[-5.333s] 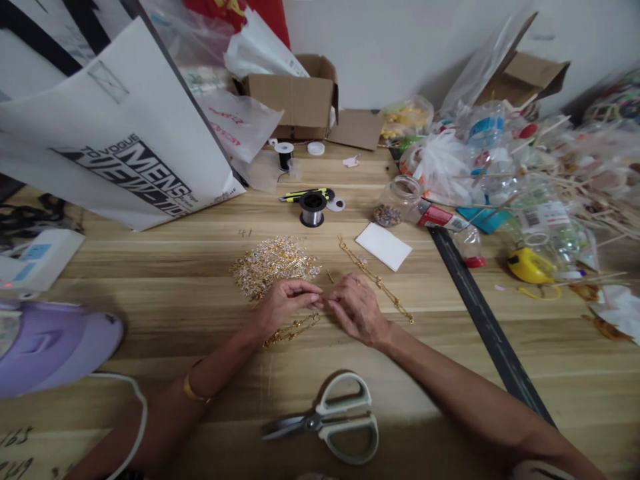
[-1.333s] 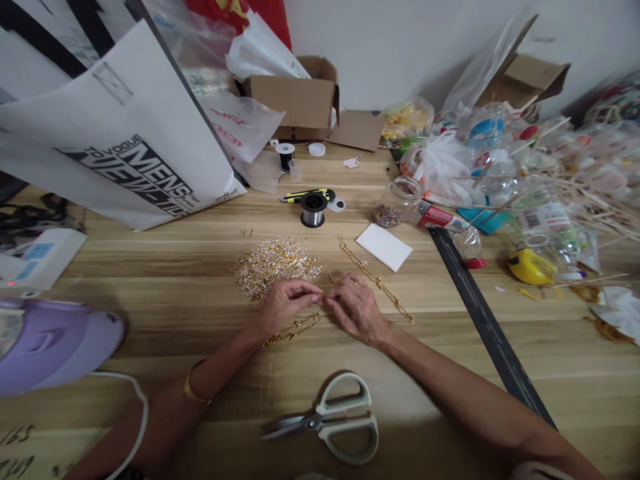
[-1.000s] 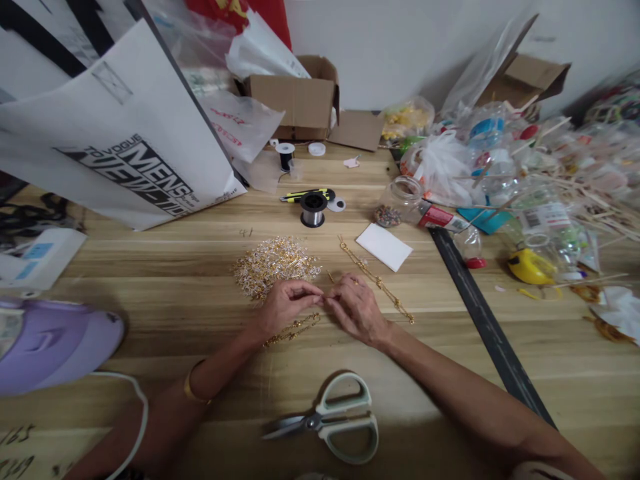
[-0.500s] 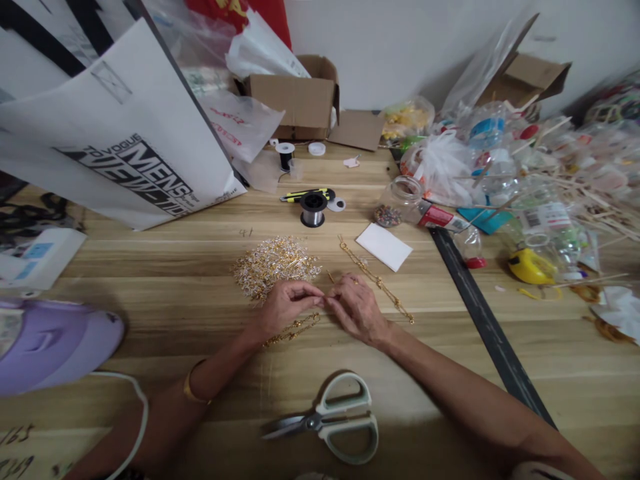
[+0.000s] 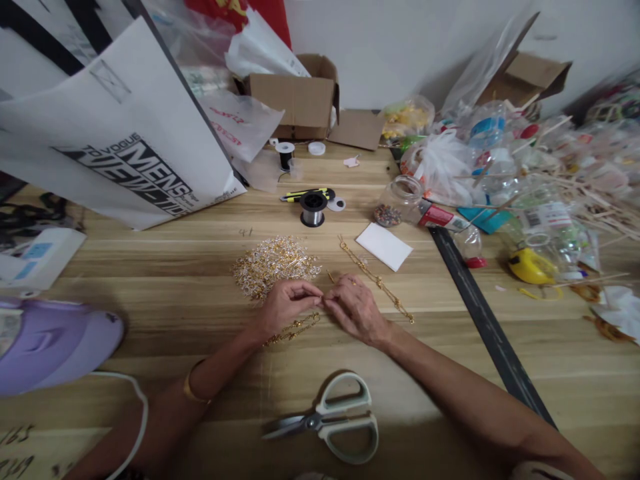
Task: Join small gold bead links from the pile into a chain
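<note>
My left hand [image 5: 289, 308] and my right hand [image 5: 357, 310] meet fingertip to fingertip above the wooden table. Each is closed in a pinch, and whatever lies between the fingertips is too small to name. Just behind my left hand spreads a pile of small gold and silver jewellery pieces [image 5: 275, 261]. A gold chain [image 5: 299, 325] lies partly under my left wrist and hand. Another gold chain [image 5: 376, 279], with bead-like clusters along it, stretches out beyond my right hand. A short gold piece [image 5: 330, 275] rests near my right fingers.
Large scissors [image 5: 345, 419] lie near the front edge. Behind the pile stand a wire spool [image 5: 313, 209] and a yellow-black cutter [image 5: 295, 195]. A folded white paper [image 5: 384, 247] and a bead jar [image 5: 395, 203] are to the right. A white bag [image 5: 120, 133] stands at left.
Almost nothing differs. My pinched fingertips have shifted very slightly against each other, and the things on the table lie as before.
</note>
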### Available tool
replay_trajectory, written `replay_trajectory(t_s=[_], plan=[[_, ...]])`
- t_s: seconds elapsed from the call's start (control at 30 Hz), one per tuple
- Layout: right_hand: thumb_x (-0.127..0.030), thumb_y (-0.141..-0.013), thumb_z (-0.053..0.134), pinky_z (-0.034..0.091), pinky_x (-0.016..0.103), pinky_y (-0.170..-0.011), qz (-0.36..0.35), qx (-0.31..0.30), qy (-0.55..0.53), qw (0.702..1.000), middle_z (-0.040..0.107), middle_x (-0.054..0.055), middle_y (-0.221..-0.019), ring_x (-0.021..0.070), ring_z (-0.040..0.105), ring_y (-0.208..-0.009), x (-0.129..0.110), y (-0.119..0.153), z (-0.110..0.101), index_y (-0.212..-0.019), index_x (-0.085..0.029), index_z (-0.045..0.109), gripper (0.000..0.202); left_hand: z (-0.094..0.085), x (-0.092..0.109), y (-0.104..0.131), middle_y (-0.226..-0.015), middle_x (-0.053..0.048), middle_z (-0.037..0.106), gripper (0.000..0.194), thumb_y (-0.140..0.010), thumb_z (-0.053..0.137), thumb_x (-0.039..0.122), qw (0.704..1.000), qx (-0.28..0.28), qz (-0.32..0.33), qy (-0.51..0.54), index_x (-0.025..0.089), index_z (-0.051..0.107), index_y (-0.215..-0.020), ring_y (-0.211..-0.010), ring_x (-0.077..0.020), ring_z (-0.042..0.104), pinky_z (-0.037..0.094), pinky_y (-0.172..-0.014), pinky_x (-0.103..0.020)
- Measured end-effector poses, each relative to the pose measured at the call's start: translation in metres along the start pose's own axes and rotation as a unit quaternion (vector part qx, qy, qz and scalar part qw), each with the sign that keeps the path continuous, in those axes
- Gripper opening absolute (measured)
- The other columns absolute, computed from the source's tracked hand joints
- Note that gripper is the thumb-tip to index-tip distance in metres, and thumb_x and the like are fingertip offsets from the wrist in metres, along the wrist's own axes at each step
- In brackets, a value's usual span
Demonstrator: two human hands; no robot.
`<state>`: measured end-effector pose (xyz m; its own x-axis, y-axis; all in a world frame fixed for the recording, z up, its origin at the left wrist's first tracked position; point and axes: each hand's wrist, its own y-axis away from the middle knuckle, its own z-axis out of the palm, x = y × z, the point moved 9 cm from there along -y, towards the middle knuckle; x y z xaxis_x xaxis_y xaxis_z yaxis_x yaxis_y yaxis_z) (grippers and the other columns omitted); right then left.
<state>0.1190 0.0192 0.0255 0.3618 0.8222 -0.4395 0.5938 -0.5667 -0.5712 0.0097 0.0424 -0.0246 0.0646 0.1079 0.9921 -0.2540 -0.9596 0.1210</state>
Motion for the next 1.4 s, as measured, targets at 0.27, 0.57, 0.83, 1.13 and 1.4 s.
replay_trajectory(t_s=[0.27,0.57,0.83,1.13,1.4], plan=[[-0.014,-0.086,0.047,0.04,0.034,-0.076,0.011,0.014,-0.023,1.0,0.055,0.002,-0.07,0.0162,0.047,-0.069,0.002,0.0,-0.003,-0.085,-0.019,0.05,0.006,-0.002,0.001,0.0,-0.068,-0.002,0.07,0.009,-0.066,0.07,0.016,1.0,0.005,-0.003,0.011,0.011,0.068,-0.074,-0.063,-0.0111,0.063,0.05,-0.062,-0.021],[-0.015,-0.084,0.05,0.041,0.034,-0.075,0.032,0.024,-0.052,0.998,0.053,0.001,-0.066,0.0147,0.047,-0.064,0.006,0.0,-0.005,-0.081,-0.019,0.051,0.005,-0.004,0.001,-0.001,-0.071,-0.004,0.071,0.009,-0.068,0.07,0.017,1.0,0.01,0.018,-0.014,0.011,0.069,-0.075,-0.065,-0.012,0.064,0.05,-0.064,-0.021],[-0.016,-0.084,0.05,0.041,0.038,-0.086,0.026,0.014,-0.049,0.998,0.056,0.0,-0.067,0.0138,0.05,-0.063,0.004,0.002,-0.003,-0.084,-0.019,0.051,0.004,-0.004,0.005,0.001,-0.071,-0.005,0.071,0.006,-0.07,0.066,0.015,0.997,0.026,0.052,-0.05,0.011,0.068,-0.075,-0.065,-0.0127,0.064,0.05,-0.063,-0.021],[-0.016,-0.083,0.049,0.041,0.037,-0.086,0.031,0.007,-0.048,0.998,0.055,0.0,-0.066,0.0133,0.049,-0.063,0.005,0.0,-0.003,-0.083,-0.019,0.052,0.004,-0.002,0.009,0.005,-0.072,-0.005,0.071,0.008,-0.073,0.063,0.015,0.992,0.033,0.072,-0.101,0.012,0.069,-0.077,-0.066,-0.0129,0.064,0.049,-0.063,-0.021],[-0.017,-0.084,0.049,0.04,0.037,-0.087,0.034,0.003,-0.049,0.998,0.055,-0.001,-0.065,0.0132,0.049,-0.061,0.006,0.001,-0.001,-0.083,-0.02,0.052,0.004,-0.002,0.016,0.006,-0.072,-0.005,0.071,0.008,-0.073,0.063,0.013,0.986,0.043,0.089,-0.134,0.013,0.069,-0.076,-0.066,-0.0137,0.064,0.05,-0.063,-0.022]])
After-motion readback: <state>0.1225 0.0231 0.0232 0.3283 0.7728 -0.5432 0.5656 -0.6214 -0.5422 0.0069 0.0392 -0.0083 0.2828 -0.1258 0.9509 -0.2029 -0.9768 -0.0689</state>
